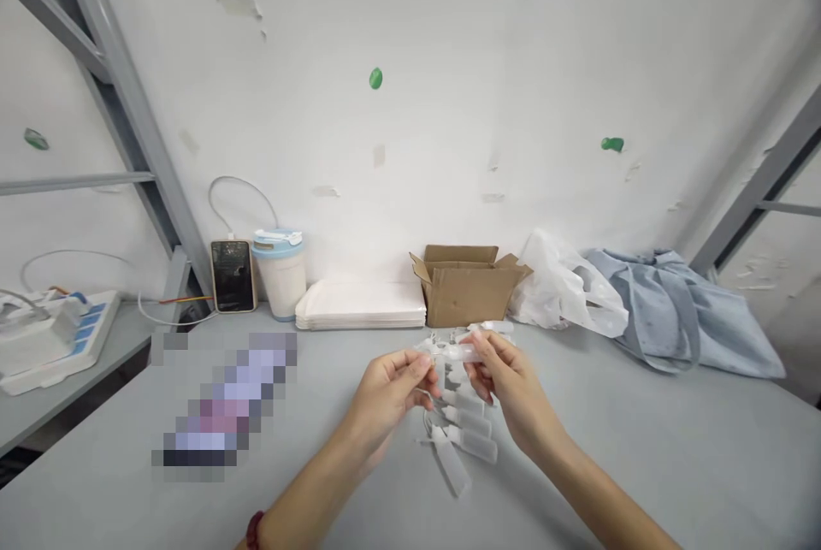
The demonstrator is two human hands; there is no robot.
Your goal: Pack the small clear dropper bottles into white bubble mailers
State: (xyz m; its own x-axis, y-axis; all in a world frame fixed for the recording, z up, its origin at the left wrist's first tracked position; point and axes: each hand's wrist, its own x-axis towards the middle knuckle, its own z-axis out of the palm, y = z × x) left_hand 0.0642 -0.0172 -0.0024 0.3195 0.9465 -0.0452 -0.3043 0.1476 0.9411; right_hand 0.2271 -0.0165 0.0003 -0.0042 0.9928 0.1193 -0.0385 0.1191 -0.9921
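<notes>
Both hands meet over the grey table (641, 447), a little above its surface. My left hand (391, 392) pinches the left end of a small translucent plastic piece (449, 352). My right hand (504, 379) has its fingers closed on the right end of the same piece. Just below and between the hands, several similar translucent plastic pieces (465, 439) lie side by side on the table. A few more small white parts (497, 328) rest behind the hands, near the cardboard box.
An open cardboard box (467, 283) stands at the back, a stack of white sheets (363, 306) to its left, then a white lidded cup (280, 272) and a phone (233, 276). A white plastic bag (564, 285) and blue cloth bag (680, 310) lie right. A blurred patch (224, 400) lies left.
</notes>
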